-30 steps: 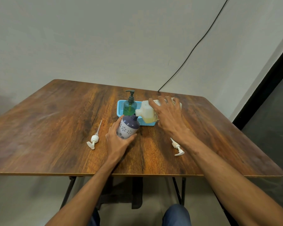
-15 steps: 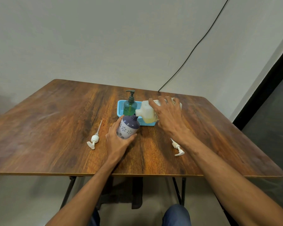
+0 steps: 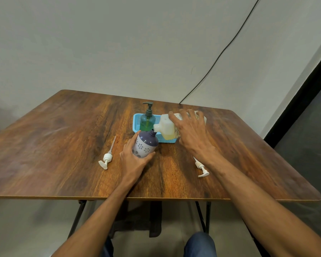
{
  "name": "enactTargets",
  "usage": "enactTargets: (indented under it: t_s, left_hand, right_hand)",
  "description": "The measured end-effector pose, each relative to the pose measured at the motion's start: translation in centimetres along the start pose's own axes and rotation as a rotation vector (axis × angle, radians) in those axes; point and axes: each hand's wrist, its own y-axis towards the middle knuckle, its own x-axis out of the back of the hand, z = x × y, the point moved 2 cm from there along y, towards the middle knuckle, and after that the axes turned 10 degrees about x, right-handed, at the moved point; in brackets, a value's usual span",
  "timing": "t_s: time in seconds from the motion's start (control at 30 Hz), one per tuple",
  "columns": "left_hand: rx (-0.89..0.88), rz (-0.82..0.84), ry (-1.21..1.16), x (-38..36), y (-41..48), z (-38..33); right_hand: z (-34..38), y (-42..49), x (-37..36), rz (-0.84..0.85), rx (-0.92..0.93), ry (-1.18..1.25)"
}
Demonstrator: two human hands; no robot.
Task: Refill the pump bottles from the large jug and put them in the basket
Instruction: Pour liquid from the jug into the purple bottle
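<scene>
Left hand [image 3: 133, 162] grips the tilted purple bottle [image 3: 146, 144], right hand [image 3: 191, 130] holds the tipped jug [image 3: 166, 127]; if its spout slips off the narrow neck, liquid likely spills

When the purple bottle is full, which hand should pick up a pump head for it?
Probably the right hand: once it sets down the jug, a pump head lies beside its forearm. The left hand grips the tilted purple bottle and should steady it.
</scene>
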Motion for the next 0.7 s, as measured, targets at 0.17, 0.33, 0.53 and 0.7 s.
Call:
enactTargets:
  t_s: [0.17,0.33,0.53,0.7]
  left_hand:
    - [-0.006,0.003,0.003,0.01,-0.01,-0.04]
    - [-0.016,-0.003,0.007,0.08,-0.17,-0.31]
    - [0.002,0.015,0.014,0.09,-0.12,-0.14]
    - [0.013,0.022,0.006,0.19,-0.22,-0.2]
  right_hand:
    - [0.02,0.05,0.1,0.002,0.001,-0.003]
    - [-0.01,-0.08,0.13,-0.005,0.002,-0.006]
    - [-0.03,-0.01,0.16,0.013,0.001,-0.008]
    - [0.02,-0.02,0.23,0.007,0.006,0.005]
